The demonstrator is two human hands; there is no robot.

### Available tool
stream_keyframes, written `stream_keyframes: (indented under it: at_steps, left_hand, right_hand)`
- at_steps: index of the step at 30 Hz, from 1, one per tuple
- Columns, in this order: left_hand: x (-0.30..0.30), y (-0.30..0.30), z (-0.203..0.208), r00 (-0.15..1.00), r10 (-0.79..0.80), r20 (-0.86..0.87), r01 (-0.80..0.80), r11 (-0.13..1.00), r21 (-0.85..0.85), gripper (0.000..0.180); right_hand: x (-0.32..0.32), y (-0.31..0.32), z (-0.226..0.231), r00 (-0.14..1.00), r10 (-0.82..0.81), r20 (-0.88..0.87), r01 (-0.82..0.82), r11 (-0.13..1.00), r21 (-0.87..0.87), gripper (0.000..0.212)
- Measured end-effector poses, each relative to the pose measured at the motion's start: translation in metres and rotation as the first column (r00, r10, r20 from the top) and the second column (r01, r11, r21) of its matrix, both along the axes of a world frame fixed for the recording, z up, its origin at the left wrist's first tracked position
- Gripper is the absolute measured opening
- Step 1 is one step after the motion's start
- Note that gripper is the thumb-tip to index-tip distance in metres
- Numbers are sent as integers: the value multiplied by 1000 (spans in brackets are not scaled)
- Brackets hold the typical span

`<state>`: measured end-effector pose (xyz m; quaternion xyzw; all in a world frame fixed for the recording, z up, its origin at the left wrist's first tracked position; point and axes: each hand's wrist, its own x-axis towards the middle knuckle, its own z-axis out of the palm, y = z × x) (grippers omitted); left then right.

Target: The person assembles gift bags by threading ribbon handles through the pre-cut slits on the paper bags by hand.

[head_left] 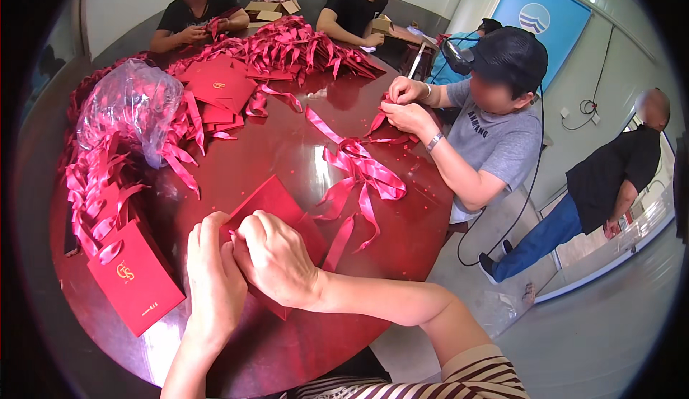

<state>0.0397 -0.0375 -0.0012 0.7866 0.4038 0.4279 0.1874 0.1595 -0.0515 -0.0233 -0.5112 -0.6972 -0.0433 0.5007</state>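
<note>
A red paper gift bag (pixel 267 196) lies on the table under my two hands. At its left edge, my left hand (pixel 214 273) is closed on the bag, its fingers partly hidden. My right hand (pixel 278 259) is closed in a pinch against my left fingers. A tiny bit of pink ribbon (pixel 232 235) shows between the hands, at the right fingertips. Beyond the bag lies a loose bunch of pink satin ribbons (pixel 359 166). One ribbon strip (pixel 339 245) stretches beside the bag's right side.
Finished-looking red bags (pixel 136 277) with ribbon handles lie at the left, below a clear plastic bag (pixel 129 108). A large heap of ribboned bags (pixel 287 47) covers the far side. A co-worker (pixel 495 112) handles ribbon at the right; other people sit across the round table (pixel 301 352).
</note>
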Motion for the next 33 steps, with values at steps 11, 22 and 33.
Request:
stream_keyframes:
  at_steps: [11, 22, 33]
  left_hand:
    - [-10, 9, 8, 998, -2, 70, 4, 1000, -27, 29]
    - [-16, 11, 16, 998, -61, 33, 56, 989, 136, 31]
    - [-20, 4, 15, 997, -48, 62, 33, 973, 226, 28]
  right_hand:
    - [13, 5, 7, 969, 129, -209, -147, 987, -70, 8]
    - [11, 1, 15, 898, 178, -402, -257, 954, -152, 7]
    - [8, -13, 25, 888, 189, -419, -302, 927, -222, 9]
